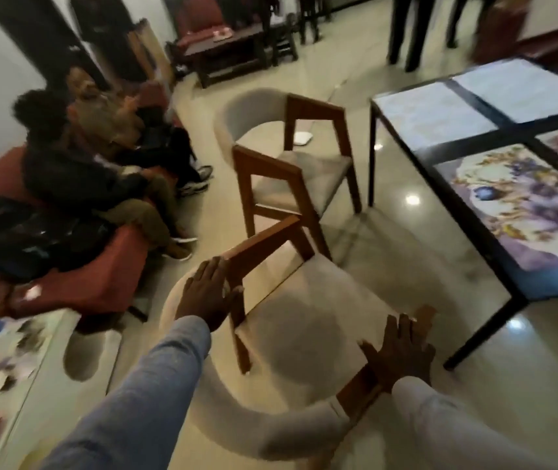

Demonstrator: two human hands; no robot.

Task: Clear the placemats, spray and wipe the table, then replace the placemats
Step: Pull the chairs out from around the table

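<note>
A glossy tiled floor [416, 266] runs under the whole scene, which is motion-blurred. Our left hand [208, 296] rests with fingers extended on the wooden left arm of the near chair [304, 320]; our right hand [401, 351] lies splayed on its right arm. Neither hand closes into a grasp. A second chair [301, 171] stands beyond both hands. The glass table [494, 130] sits right of our right hand, with a floral placemat [521, 201] on it and pale placemats [433, 117] farther away.
</note>
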